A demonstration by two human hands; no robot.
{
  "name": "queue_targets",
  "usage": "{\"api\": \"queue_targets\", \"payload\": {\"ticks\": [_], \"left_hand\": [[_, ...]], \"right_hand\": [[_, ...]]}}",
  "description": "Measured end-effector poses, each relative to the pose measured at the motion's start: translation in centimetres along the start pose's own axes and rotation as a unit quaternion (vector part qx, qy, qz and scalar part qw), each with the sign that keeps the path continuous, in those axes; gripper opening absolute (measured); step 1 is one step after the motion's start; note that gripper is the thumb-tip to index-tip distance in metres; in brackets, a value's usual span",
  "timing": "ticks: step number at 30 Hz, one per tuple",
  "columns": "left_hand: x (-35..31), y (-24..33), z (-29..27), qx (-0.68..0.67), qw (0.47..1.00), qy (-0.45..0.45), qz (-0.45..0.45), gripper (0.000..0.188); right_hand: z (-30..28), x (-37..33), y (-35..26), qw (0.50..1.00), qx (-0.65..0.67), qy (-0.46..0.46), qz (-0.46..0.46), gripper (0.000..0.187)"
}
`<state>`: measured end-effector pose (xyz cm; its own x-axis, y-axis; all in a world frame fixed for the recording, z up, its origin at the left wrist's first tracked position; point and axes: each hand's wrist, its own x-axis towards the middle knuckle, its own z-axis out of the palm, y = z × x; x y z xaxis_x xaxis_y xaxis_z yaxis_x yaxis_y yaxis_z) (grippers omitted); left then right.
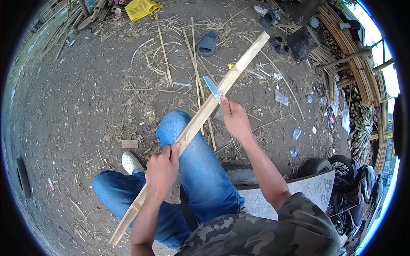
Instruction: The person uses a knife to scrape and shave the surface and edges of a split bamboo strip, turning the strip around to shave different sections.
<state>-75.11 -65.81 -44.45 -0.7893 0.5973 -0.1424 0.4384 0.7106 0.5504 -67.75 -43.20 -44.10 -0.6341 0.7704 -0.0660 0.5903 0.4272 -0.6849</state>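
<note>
From where I stand, the left hand point(161, 172) is closed around a long pale strip point(200, 117), whose near end runs back past the wrist. The strip slants away above the jeans knee point(173, 123) to the right hand point(235, 121), curled around a knife point(211, 86), its blade against the strip; beyond lies a dark sandal point(207, 42).

The left hand point(163, 168) grips a bamboo slat point(206, 111) below its middle; the right hand point(235, 119) holds a knife point(211, 86), blade lying across the slat's upper half.
</note>
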Motion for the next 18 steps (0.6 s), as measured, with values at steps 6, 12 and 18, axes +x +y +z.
{"api": "queue_targets", "payload": {"ticks": [6, 12, 18], "left_hand": [[-0.4, -0.3, -0.1, 0.014, 1.0, 0.0, 0.0, 0.044], [-0.9, -0.4, 0.2, 0.032, 0.999, 0.005, 0.017, 0.045], [-0.2, -0.2, 0.5, 0.015, 1.0, -0.008, 0.023, 0.046]], "right_hand": [[0.6, -2.4, 1.6, 1.0, 0.013, 0.023, 0.002, 0.057], [1.3, -5.1, 2.4, 0.998, 0.043, 0.026, 0.029, 0.061], [3.8, -10.5, 2.3, 0.999, 0.034, -0.039, -0.013, 0.059]]}}
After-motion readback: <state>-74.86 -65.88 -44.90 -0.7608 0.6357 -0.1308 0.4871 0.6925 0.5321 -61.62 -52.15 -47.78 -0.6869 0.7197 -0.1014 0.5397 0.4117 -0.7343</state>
